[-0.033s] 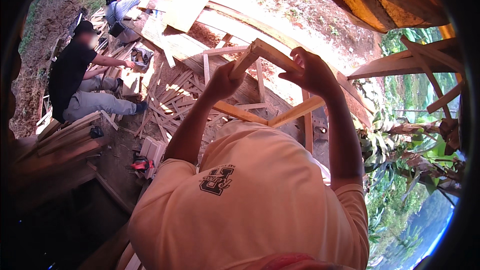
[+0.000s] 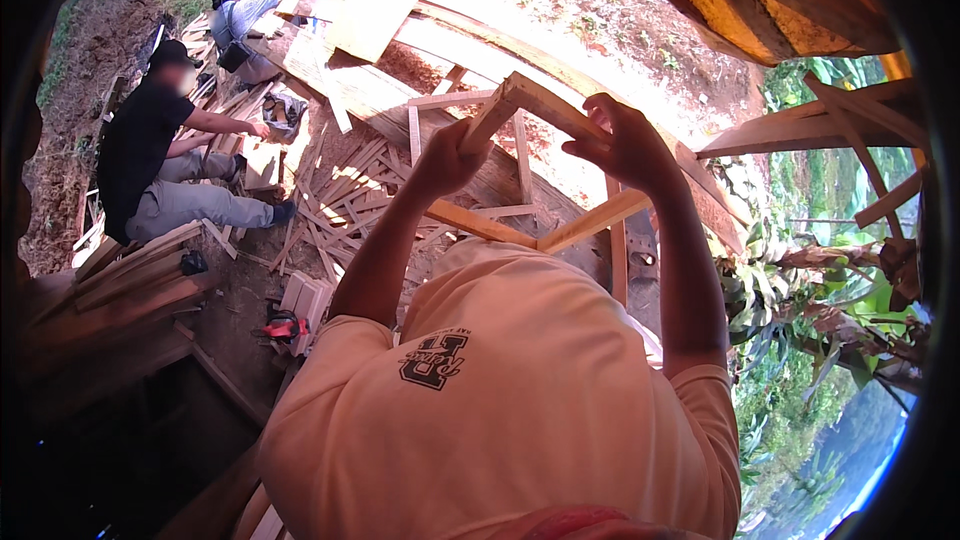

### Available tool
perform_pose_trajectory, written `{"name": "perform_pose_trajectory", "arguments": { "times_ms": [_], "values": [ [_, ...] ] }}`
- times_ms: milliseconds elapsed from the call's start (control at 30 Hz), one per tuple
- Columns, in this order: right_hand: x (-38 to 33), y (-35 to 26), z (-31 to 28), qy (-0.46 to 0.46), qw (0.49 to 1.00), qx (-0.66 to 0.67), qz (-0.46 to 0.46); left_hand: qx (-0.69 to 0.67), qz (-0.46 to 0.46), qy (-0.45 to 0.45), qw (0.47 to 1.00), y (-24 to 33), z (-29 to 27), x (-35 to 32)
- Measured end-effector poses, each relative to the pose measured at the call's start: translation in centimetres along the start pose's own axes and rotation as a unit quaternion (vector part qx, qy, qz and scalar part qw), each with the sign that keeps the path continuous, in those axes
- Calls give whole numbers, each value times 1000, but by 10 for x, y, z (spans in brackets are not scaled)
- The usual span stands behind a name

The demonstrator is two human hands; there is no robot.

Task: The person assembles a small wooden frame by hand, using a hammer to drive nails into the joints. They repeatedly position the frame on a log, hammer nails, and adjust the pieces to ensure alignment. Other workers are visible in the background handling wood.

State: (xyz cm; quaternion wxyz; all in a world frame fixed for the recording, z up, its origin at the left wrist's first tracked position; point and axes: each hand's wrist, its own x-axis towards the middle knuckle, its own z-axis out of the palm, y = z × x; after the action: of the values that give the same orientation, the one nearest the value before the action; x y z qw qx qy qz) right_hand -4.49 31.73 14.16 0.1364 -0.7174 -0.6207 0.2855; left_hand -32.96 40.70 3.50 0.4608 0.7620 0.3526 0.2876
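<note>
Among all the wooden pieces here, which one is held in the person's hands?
The square wooden frame, raised in both the left hand and the right hand. The other wood slats lie on the ground.

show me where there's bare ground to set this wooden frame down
Both hands, left hand and right hand, grip the wooden frame. Bare dirt lies beyond the long planks. Crowded: the heap of wood strips beside the crouching person, and stacked boards at left.

Below us, a seated person in black (image 2: pixel 140 155) works beside scattered wood strips (image 2: pixel 340 190). Another person (image 2: pixel 238 15) crouches farther off near wide planks (image 2: pixel 365 15). A red tool (image 2: pixel 283 326) lies on dirt.
</note>
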Motion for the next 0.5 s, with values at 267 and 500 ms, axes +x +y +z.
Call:
{"name": "perform_pose_trajectory", "arguments": {
  "times_ms": [267, 500],
  "values": [
    [-16, 97, 74, 315, 943, 99, 50, -142, -246, 85, 955, -144, -23, 4],
    [11, 157, 233, -68, 936, 247, 242, -289, -384, 108, 871, -219, -39, 5]
  ]
}}
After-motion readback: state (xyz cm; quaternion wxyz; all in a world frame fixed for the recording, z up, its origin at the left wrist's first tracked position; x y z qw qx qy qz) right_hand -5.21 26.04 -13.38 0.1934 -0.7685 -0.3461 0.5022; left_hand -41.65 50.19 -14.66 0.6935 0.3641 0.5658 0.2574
